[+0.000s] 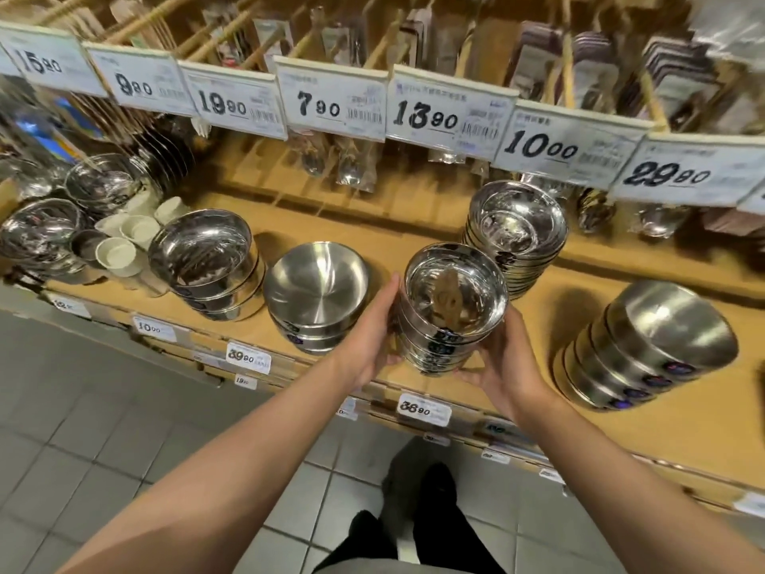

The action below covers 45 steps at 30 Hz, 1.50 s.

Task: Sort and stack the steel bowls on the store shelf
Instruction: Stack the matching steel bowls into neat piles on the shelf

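Polished steel, the held stack of bowls [453, 308] sits at centre frame near the front edge of the wooden shelf [414, 229], with the left hand [374, 341] and right hand [503, 354] curled round its opposite sides. Judgement: keep equal side pressure and the stack upright, as nested mirror-finish bowls may slip. Set it level, clear of the taller stack [517, 234] just behind and the matte stack [316, 300] to its left

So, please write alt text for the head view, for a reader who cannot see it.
Two hands, left and right, hold a stack of shiny bowls at the front of a wooden shelf. More bowl stacks stand left, right and behind it, under price tags.
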Tool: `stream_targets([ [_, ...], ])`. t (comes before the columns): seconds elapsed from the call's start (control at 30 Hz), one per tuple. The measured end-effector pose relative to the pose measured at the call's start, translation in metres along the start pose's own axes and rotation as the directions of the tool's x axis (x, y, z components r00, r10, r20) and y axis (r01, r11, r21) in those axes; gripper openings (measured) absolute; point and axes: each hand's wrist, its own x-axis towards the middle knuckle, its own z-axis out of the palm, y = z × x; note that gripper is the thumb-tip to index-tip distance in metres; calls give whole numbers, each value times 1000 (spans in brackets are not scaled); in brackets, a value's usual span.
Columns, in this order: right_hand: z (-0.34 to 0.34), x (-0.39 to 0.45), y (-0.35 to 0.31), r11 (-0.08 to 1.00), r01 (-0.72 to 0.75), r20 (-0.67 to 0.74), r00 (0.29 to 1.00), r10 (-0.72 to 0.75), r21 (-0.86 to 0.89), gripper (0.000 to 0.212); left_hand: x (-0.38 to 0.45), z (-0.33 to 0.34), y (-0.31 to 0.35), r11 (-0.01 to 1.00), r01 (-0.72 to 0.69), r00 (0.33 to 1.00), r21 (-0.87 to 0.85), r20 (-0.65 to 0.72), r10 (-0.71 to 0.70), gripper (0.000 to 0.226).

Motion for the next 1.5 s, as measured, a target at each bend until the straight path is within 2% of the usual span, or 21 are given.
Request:
stream_targets([
  [0.1,-7,-13,2,1000,-12,-58,998,11,-18,56,-8,-5,-7,998,-17,999,-55,-47,14,54],
  [0.17,-18,-26,8,998,-60,-125,990,59,0,54,-18,-8,-18,997,-35,990,-70,-140,25,47],
  [0.23,-36,-44,17,993,-120,-155,981,118,-5,48,-31,-10,-36,996,-24,968,-90,-250,0,41],
  [0.3,-63,-65,28,980,-193,-185,966,182,-40,46,-47,-8,-55,995,26,956,-101,-289,-54,37],
  [0.4,-110,-97,39,952,-299,-269,924,272,-63,41,-69,3,-77,985,115,957,-129,-251,-144,30],
  [0.47,-137,-110,37,937,-345,-326,893,310,-54,35,-75,15,-84,984,172,964,-41,-198,-177,21],
  [0.53,-161,-118,30,945,-327,-396,870,295,-14,29,-81,35,-86,976,208,973,56,-114,-201,17],
  [0.67,-189,-110,8,979,-195,-461,864,201,61,35,-78,81,-79,970,199,977,138,52,-208,19],
  [0.83,-197,-97,-19,987,-45,-406,907,106,157,56,-54,141,-63,985,101,992,140,62,-111,25],
  [0.9,-201,-93,-29,984,-27,-364,927,90,173,64,-41,166,-54,987,93,994,133,47,-100,35],
  [1.03,-217,-84,-52,987,-36,-270,960,77,154,69,-13,214,-38,995,72,997,69,5,-72,27],
  [1.1,-228,-75,-62,992,-56,-219,973,79,110,71,-2,231,-33,997,49,999,64,-6,-49,39],
  [1.2,-236,-61,-72,995,-81,-99,991,86,53,64,11,243,-34,997,21,998,77,-58,-17,72],
  [1.37,-221,-42,-72,993,-121,6,993,121,16,50,18,251,-44,999,26,998,25,-54,-25,89],
  [1.5,-216,-37,-64,993,-111,-4,994,110,-29,77,20,245,-51,999,6,995,41,-104,-2,95],
])
